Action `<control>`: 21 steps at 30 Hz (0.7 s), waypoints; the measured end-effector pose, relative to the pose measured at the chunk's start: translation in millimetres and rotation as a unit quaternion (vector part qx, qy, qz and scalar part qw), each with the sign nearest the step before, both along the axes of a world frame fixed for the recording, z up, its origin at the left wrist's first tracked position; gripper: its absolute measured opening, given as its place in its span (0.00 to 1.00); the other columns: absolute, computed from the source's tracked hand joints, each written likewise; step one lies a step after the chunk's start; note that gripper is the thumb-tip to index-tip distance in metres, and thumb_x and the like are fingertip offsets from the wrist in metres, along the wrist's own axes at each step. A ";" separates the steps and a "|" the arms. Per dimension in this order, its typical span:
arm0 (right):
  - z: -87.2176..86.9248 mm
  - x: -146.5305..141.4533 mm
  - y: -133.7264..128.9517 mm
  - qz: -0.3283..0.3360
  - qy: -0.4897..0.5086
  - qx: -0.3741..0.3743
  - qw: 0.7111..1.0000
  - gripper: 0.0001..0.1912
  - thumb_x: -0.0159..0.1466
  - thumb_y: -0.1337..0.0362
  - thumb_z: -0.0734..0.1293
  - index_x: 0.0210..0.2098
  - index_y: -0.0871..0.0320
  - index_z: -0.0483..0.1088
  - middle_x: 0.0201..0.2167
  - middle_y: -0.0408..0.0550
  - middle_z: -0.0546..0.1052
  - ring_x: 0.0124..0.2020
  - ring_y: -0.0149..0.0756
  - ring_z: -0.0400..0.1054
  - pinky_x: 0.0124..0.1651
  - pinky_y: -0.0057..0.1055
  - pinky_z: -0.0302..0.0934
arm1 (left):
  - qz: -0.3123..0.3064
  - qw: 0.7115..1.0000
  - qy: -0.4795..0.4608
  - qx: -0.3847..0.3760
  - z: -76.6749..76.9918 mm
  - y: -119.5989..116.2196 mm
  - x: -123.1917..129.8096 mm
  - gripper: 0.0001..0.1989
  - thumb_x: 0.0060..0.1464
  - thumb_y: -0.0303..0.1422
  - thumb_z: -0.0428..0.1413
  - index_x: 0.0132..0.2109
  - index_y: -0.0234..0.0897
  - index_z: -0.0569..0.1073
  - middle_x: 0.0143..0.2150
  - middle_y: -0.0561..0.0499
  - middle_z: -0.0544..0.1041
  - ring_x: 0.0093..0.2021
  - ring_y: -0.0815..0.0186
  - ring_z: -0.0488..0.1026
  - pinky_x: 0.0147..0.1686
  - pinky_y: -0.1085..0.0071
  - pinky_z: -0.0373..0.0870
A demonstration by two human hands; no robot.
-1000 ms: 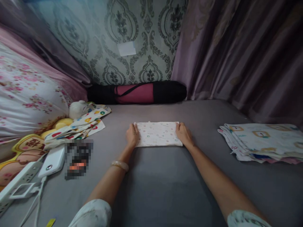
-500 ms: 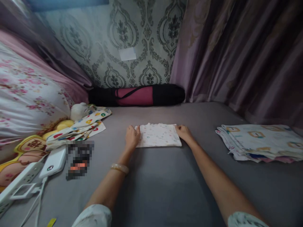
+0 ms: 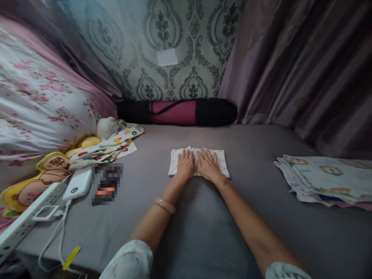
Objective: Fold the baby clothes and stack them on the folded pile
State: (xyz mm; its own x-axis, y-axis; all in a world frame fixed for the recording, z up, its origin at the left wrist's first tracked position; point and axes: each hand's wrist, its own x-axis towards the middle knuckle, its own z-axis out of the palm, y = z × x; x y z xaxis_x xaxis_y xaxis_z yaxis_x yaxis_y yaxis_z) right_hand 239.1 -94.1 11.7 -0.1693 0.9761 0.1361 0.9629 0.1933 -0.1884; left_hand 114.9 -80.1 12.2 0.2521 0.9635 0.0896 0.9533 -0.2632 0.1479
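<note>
A small white patterned cloth, folded into a rectangle, lies flat on the grey sheet in the middle of the head view. My left hand rests palm down on its left half, fingers stretched forward. Beside it, my right hand lies flat on the cloth right of centre, fingers spread. A narrow gap separates the two hands. Much of the cloth's printed face is hidden under them.
Folded cloths are stacked at the right. A black and pink rolled bag lies along the wall. Leftward are a colourful patterned cloth, a white power bank, a power strip and a blurred dark object.
Both hands have moved inward from the cloth's side edges and now press flat on top of it. The camera's view has shifted slightly.
</note>
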 end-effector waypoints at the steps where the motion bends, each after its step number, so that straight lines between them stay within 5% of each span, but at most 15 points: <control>1: -1.3 0.1 1.2 0.000 -0.005 0.001 1.000 0.28 0.68 0.62 0.49 0.67 0.59 0.54 0.70 0.49 0.51 0.70 0.47 0.38 0.68 0.54 0.32 | -0.002 1.000 0.000 0.001 -2.2 1.5 -0.2 0.25 0.65 0.34 0.38 0.66 0.30 0.57 0.68 0.41 0.58 0.70 0.53 0.49 0.66 0.52 0.47; 11: -12.8 0.4 6.7 -0.001 -0.028 0.000 1.000 0.28 0.69 0.61 0.49 0.67 0.55 0.54 0.69 0.47 0.52 0.69 0.45 0.41 0.67 0.52 0.35 | -0.016 0.999 0.003 0.048 -25.6 8.2 -0.1 0.27 0.66 0.38 0.35 0.67 0.34 0.58 0.68 0.44 0.58 0.68 0.53 0.52 0.65 0.49 0.48; 21: -5.6 0.1 10.9 0.018 -0.024 0.012 0.999 0.28 0.69 0.62 0.49 0.67 0.57 0.54 0.69 0.47 0.53 0.69 0.44 0.41 0.67 0.52 0.33 | -0.020 0.997 -0.004 0.080 -17.9 13.0 -2.4 0.25 0.66 0.36 0.36 0.64 0.35 0.61 0.68 0.46 0.59 0.69 0.54 0.50 0.66 0.50 0.47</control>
